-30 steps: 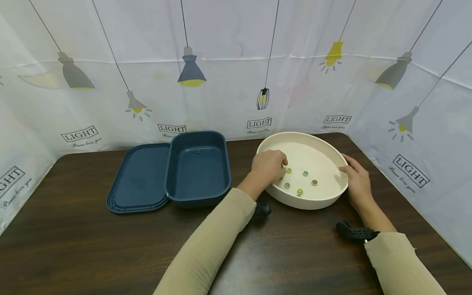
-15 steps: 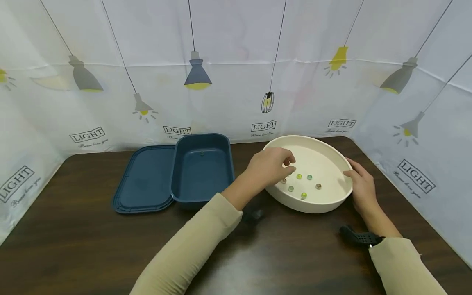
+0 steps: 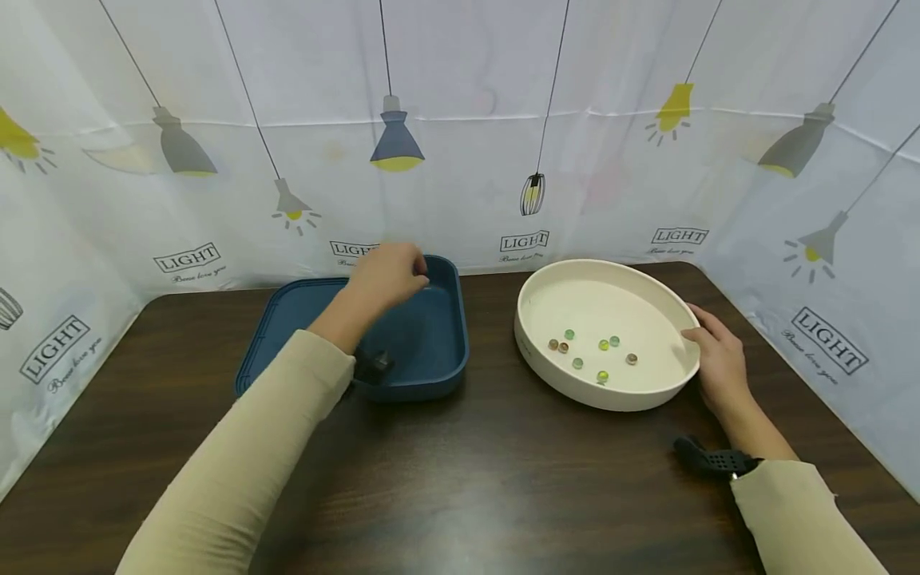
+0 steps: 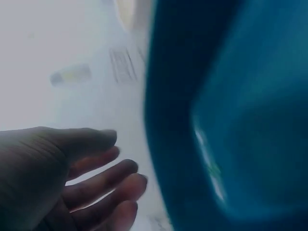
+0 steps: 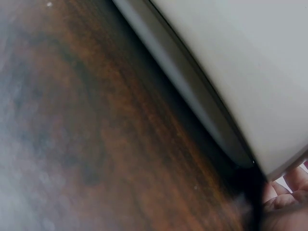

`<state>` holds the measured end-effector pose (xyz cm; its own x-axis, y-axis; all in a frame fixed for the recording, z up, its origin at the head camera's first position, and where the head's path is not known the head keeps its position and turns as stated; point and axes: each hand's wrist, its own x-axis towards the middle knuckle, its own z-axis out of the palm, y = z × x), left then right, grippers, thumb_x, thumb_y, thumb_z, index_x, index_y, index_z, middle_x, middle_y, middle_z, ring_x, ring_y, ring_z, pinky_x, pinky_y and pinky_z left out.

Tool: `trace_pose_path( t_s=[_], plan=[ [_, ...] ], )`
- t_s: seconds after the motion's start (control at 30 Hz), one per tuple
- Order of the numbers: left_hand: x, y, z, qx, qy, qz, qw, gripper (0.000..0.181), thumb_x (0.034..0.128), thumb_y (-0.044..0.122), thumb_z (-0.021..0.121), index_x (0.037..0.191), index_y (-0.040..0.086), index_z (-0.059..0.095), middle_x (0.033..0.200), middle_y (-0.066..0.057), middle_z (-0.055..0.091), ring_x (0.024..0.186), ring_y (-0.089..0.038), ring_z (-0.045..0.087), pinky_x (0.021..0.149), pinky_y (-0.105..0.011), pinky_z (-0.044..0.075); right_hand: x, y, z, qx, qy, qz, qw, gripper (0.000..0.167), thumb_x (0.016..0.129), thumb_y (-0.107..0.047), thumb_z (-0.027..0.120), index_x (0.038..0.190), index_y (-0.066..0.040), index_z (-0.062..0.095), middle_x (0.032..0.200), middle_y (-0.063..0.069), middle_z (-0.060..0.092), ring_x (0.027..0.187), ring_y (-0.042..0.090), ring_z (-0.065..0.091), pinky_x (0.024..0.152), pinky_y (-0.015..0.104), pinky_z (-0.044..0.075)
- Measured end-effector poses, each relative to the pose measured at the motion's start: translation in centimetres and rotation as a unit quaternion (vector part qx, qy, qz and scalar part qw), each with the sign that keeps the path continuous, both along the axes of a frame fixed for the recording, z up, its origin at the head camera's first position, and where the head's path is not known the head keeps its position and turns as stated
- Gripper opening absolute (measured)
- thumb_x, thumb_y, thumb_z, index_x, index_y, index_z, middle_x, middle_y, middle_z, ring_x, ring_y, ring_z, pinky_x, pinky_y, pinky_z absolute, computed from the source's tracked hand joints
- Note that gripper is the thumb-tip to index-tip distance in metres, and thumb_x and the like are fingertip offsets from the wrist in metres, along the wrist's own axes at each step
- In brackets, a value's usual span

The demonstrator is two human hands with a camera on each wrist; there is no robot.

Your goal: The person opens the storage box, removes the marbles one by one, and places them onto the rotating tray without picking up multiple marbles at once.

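Observation:
My left hand [image 3: 388, 275] hovers above the far left part of a dark blue rectangular box [image 3: 431, 387]. In the left wrist view the thumb [image 4: 103, 138] and forefinger tips come close together, the other fingers loosely bent; whether a marble is between them is hidden. A small green glint [image 4: 214, 168], perhaps a marble, shows inside the box. My right hand [image 3: 719, 359] grips the right rim of a round cream tray [image 3: 618, 399], thumb over the edge. Several glass marbles, among them a yellow-green marble [image 3: 602, 376] and a brown marble [image 3: 632, 359], lie in the tray's near half.
A flat dark blue lid [image 3: 287, 323] lies left of the box, partly behind the left forearm. Both containers stand on a dark wooden table [image 3: 489, 479]. A white curtain [image 3: 460, 184] printed with lamps hangs along the back and sides.
My left hand has left the cream tray and moved left over the blue box, uncovering marbles in the tray. The right hand keeps its hold on the rim. The head view has shifted slightly.

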<state>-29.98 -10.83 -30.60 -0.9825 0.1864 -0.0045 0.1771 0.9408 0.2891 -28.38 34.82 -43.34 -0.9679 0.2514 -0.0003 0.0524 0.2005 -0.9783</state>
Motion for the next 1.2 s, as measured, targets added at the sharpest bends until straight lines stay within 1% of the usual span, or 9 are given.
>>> trace_pose_path(
  t_s=[0.13,0.27,0.5,0.63,0.73,0.83,0.93,1.1,1.2],
  plan=[
    [-0.9,-2.7,-1.0,0.050,-0.026,0.037,0.9977,0.032,0.1018,0.021,0.060,0.129,0.005,0.065,0.130,-0.014,0.066,0.115,-0.032,0.064,0.097,-0.048,0.053,0.0,0.0,0.1,0.000,0.001,0.001,1.0000,0.054,0.103,-0.015,0.043,0.157,-0.016,0.038,0.166,0.009,0.030,0.142,0.011,0.047,0.081,0.002,0.047],
    [-1.7,-3.5,-1.6,0.065,-0.051,0.050,0.9953,0.037,0.1026,0.019,0.058,0.135,0.002,0.061,0.136,-0.018,0.061,0.120,-0.035,0.061,0.100,-0.048,0.052,-0.1,0.1,0.1,0.009,0.001,-0.002,1.0000,0.054,0.103,-0.015,0.042,0.157,-0.016,0.038,0.166,0.010,0.031,0.141,0.010,0.048,0.081,0.002,0.047],
    [-3.9,-3.4,-2.1,0.137,-0.119,0.061,0.9814,0.036,0.1028,0.014,0.055,0.136,-0.001,0.058,0.121,-0.021,0.066,0.097,-0.032,0.071,0.088,-0.042,0.060,-0.2,0.2,0.2,0.063,-0.011,-0.001,0.9979,0.055,0.104,-0.017,0.039,0.159,-0.015,0.034,0.166,0.014,0.028,0.143,0.017,0.045,0.083,0.002,0.047],
    [-4.8,-3.0,-2.9,0.145,-0.126,0.066,0.9791,0.034,0.1022,0.015,0.055,0.132,-0.002,0.060,0.106,-0.020,0.070,0.085,-0.027,0.071,0.081,-0.038,0.061,-0.2,0.1,0.2,0.059,-0.013,-0.001,0.9982,0.055,0.104,-0.015,0.040,0.159,-0.013,0.034,0.165,0.016,0.029,0.142,0.015,0.046,0.083,0.002,0.047],
    [-4.9,-2.9,-3.5,0.183,-0.135,0.078,0.9706,0.037,0.1023,0.016,0.056,0.134,-0.002,0.060,0.114,-0.022,0.070,0.097,-0.031,0.072,0.086,-0.039,0.061,-0.2,-0.1,0.2,0.064,-0.006,-0.002,0.9979,0.055,0.103,-0.015,0.041,0.158,-0.013,0.036,0.164,0.017,0.031,0.134,0.010,0.052,0.082,0.003,0.047],
    [-5.0,-2.9,-3.9,0.238,-0.144,0.107,0.9546,0.041,0.1029,0.015,0.057,0.140,-0.002,0.056,0.133,-0.024,0.062,0.118,-0.036,0.066,0.096,-0.041,0.058,-0.2,-0.2,0.2,0.044,0.006,-0.001,0.9990,0.055,0.102,-0.013,0.042,0.157,-0.012,0.038,0.163,0.019,0.032,0.127,0.005,0.055,0.081,0.003,0.048],
    [-5.1,-3.0,-4.3,0.269,-0.137,0.130,0.9443,0.040,0.1023,0.012,0.057,0.139,-0.004,0.057,0.136,-0.025,0.060,0.123,-0.037,0.063,0.097,-0.041,0.057,-0.2,-0.2,0.2,0.024,0.013,0.001,0.9996,0.055,0.102,-0.012,0.043,0.157,-0.011,0.039,0.163,0.019,0.032,0.125,0.004,0.056,0.081,0.004,0.049],
    [-5.5,-2.8,-4.9,0.225,-0.123,0.143,0.9558,0.033,0.0999,0.010,0.060,0.129,-0.003,0.065,0.110,-0.020,0.067,0.102,-0.033,0.069,0.088,-0.039,0.060,0.0,-0.1,0.1,0.012,0.017,0.000,0.9998,0.054,0.102,-0.011,0.043,0.156,-0.010,0.039,0.164,0.019,0.032,0.127,0.004,0.056,0.082,0.003,0.048],
    [-5.7,-2.7,-5.3,0.182,-0.121,0.140,0.9658,0.031,0.0991,0.009,0.059,0.127,-0.001,0.066,0.109,-0.019,0.069,0.096,-0.032,0.071,0.085,-0.039,0.060,0.1,-0.1,0.3,0.016,0.019,-0.002,0.9997,0.054,0.102,-0.011,0.044,0.156,-0.009,0.039,0.163,0.019,0.033,0.125,0.004,0.056,0.082,0.003,0.048]
  ],
)
